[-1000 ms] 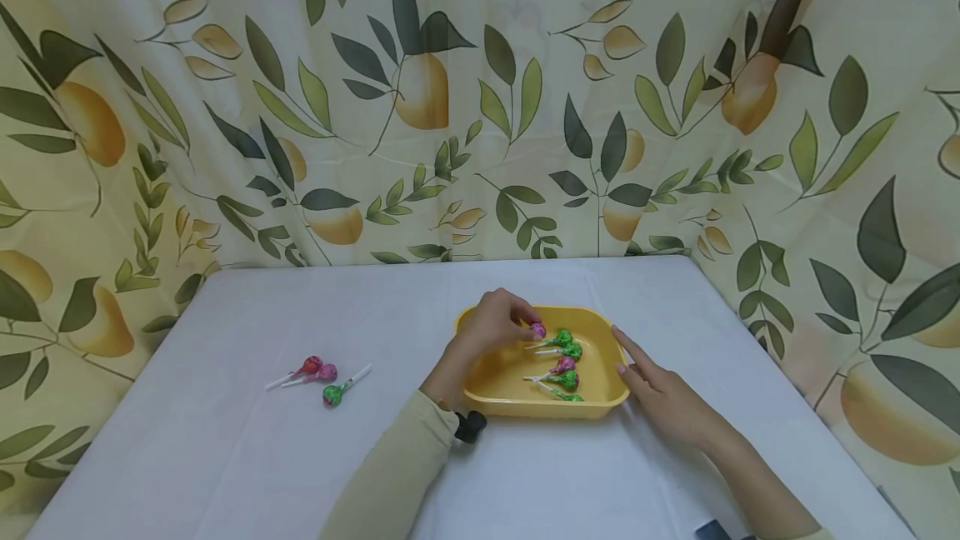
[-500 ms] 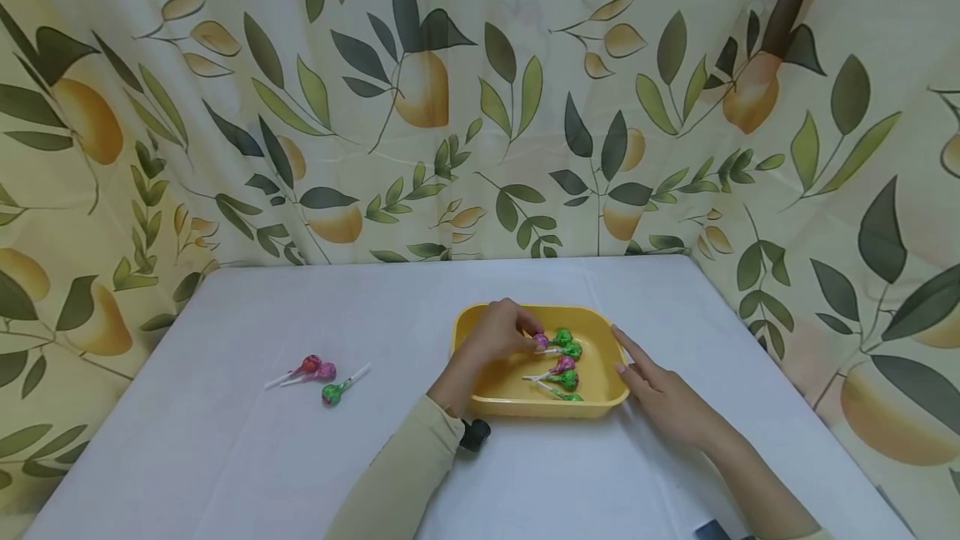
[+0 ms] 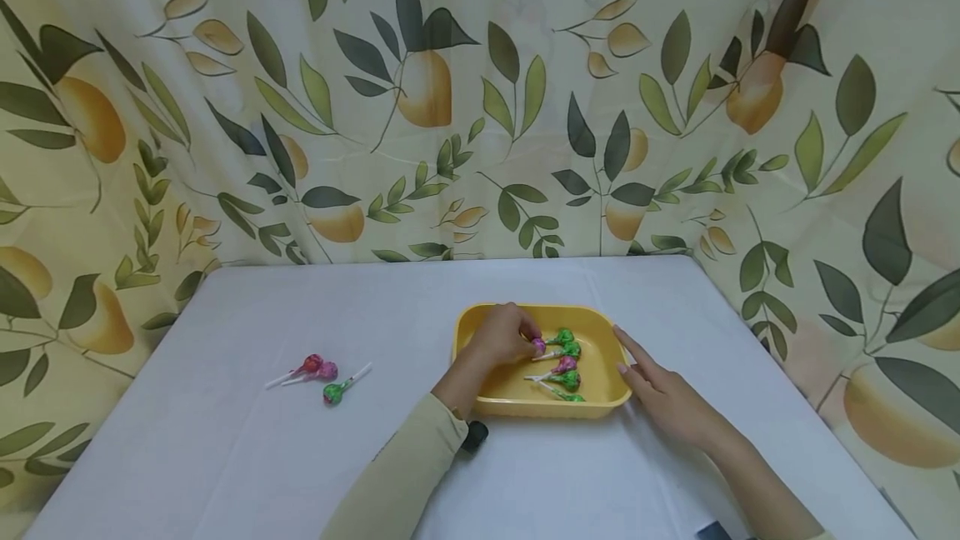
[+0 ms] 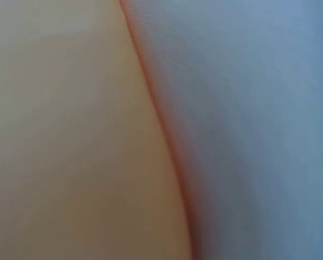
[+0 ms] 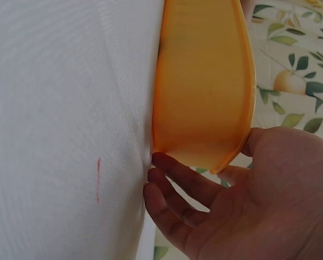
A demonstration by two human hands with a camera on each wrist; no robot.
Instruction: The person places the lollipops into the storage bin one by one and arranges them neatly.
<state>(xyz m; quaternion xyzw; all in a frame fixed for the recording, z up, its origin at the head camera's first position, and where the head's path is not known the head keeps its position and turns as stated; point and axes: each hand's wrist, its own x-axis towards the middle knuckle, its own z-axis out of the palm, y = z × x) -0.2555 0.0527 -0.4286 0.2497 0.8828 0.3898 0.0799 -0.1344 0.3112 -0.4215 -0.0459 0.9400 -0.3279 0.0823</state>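
Observation:
In the head view my left hand (image 3: 504, 335) reaches into a yellow tray (image 3: 510, 405) and pinches a purple-wrapped lollipop (image 3: 538, 346) by its head. Several green lollipops (image 3: 567, 379) and a pink one (image 3: 566, 364) lie on the tray floor just right of these fingers, sticks pointing mostly left. My right hand (image 3: 667, 394) rests against the tray's right end, fingers fairly straight. The right wrist view has its fingertips (image 5: 164, 160) at the lower outer wall and the thumb by the rim. Only a blurred tan surface beside white fills the left wrist view.
Left of the tray, a red lollipop (image 3: 311, 363), a pink-purple one (image 3: 327, 371) and a green one (image 3: 333, 393) lie on the white tablecloth (image 3: 225, 440). A fruit-patterned curtain (image 3: 480, 190) hangs behind the table. A dark object (image 3: 712, 531) shows at the bottom edge.
My left hand has shifted slightly down and nearer within the tray, taking the purple lollipop with it. The right hand and the lollipops on the cloth stay put.

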